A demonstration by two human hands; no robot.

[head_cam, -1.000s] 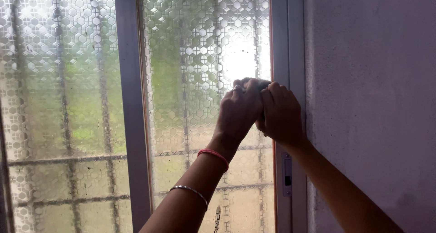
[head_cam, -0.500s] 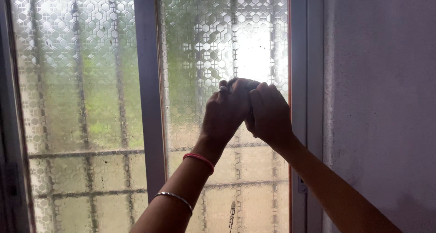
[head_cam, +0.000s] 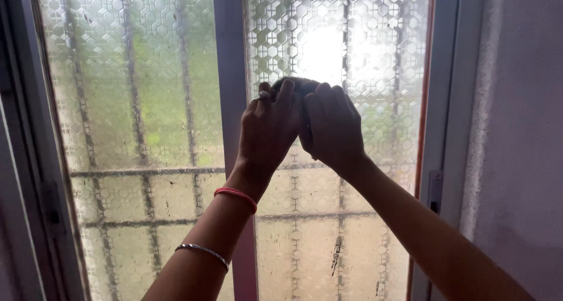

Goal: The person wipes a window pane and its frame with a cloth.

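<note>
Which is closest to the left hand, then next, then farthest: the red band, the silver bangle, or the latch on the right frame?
From the left hand:
1. Red band, on its own wrist.
2. Silver bangle, lower on that forearm.
3. Latch, away on the right frame.

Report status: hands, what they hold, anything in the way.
Left hand and right hand pressed together on a dark wad against the patterned window pane. What the wad is: unclear. Nothing blocking.
</note>
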